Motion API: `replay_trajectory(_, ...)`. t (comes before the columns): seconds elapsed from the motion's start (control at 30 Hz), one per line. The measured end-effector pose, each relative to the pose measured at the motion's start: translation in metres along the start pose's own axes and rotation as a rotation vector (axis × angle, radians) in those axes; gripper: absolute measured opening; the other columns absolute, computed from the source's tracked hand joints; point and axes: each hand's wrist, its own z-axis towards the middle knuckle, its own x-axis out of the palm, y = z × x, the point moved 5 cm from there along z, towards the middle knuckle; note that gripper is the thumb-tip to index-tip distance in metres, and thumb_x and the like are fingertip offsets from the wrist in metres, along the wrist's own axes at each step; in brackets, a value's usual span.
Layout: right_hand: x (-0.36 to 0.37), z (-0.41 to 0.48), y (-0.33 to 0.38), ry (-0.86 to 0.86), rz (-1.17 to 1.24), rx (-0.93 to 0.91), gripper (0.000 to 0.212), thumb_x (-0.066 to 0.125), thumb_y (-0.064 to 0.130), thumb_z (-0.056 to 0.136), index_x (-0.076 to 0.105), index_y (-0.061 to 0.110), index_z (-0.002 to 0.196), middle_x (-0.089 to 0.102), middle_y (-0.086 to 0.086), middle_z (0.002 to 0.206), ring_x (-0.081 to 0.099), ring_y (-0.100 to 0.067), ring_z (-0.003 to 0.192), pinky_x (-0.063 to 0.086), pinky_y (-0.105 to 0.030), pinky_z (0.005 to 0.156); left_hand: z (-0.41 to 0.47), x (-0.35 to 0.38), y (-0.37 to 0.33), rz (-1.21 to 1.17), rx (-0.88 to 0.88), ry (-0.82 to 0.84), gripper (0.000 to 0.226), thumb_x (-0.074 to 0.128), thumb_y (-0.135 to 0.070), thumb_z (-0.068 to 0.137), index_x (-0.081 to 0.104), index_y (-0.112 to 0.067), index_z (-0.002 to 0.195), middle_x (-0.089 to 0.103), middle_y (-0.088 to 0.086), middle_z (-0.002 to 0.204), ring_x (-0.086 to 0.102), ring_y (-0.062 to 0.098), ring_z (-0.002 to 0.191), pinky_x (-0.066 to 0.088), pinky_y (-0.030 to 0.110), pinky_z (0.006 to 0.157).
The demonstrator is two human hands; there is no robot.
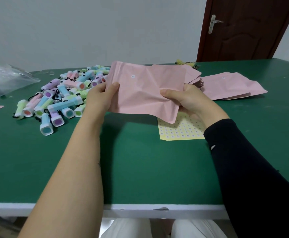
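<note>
Got the pink bag [145, 93] mid-frame, left hand [100, 98] and right hand [190, 100] both pinching its sides, held above the table [140, 160].

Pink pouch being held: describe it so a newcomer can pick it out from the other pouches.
On the green table, look between the pile of small pastel flashlights and the stack of pink pouches lying on the right. Above the yellow sticker sheet, the pink pouch is gripped at its side edges by the left hand and right hand. It alone is off the table and creased.
</note>
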Motion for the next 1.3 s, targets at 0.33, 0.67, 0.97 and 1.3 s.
replay_trajectory(0.33, -0.018, 0.002, -0.002, 0.045, -0.054, -0.004, 0.028, 0.078, 0.024, 0.08, 0.07, 0.016, 0.105, 0.076, 0.003, 0.099, 0.073, -0.014, 0.088, 0.057, -0.026, 0.068, 0.006, 0.008, 0.003, -0.069, 0.04, 0.065, 0.009, 0.066, -0.028, 0.093, 0.072, -0.026, 0.086, 0.073, -0.019, 0.076, 0.065, -0.003, 0.063, 0.05, 0.014, 0.058)
replay_trajectory(0.67, -0.033, -0.004, -0.01, 0.119, -0.044, 0.127, 0.031, 0.076, 0.023, 0.081, 0.068, 0.013, 0.11, 0.076, 0.001, 0.1, 0.072, -0.013, 0.089, 0.056, -0.023, 0.068, -0.002, 0.029, 0.0, 0.26, 0.173, 0.04, 0.03, 0.051, -0.04, 0.1, 0.061, -0.02, 0.08, 0.062, -0.007, 0.071, 0.054, 0.005, 0.058, 0.039, 0.018, 0.051)
replay_trajectory(0.97, -0.061, -0.007, 0.001, -0.072, 0.074, 0.05, 0.019, 0.073, 0.017, 0.084, 0.068, 0.012, 0.102, 0.077, 0.001, 0.091, 0.073, -0.014, 0.083, 0.057, -0.024, 0.063, -0.008, 0.032, -0.004, 0.151, 0.217, -0.026, 0.038, 0.043, -0.049, 0.101, 0.05, -0.022, 0.128, 0.061, -0.006, 0.114, 0.06, 0.007, 0.082, 0.044, 0.026, 0.072)
replay_trajectory(1.3, -0.143, 0.005, -0.018, -0.956, 0.487, -0.158, 0.02, 0.061, 0.013, 0.093, 0.057, 0.015, 0.112, 0.065, 0.006, 0.105, 0.065, -0.019, 0.104, 0.053, -0.042, 0.096, -0.027, 0.091, 0.0, 0.449, 0.285, 0.23, 0.047, 0.054, -0.039, 0.098, 0.043, -0.018, 0.14, 0.052, -0.02, 0.096, 0.056, 0.006, 0.083, 0.038, 0.029, 0.072)
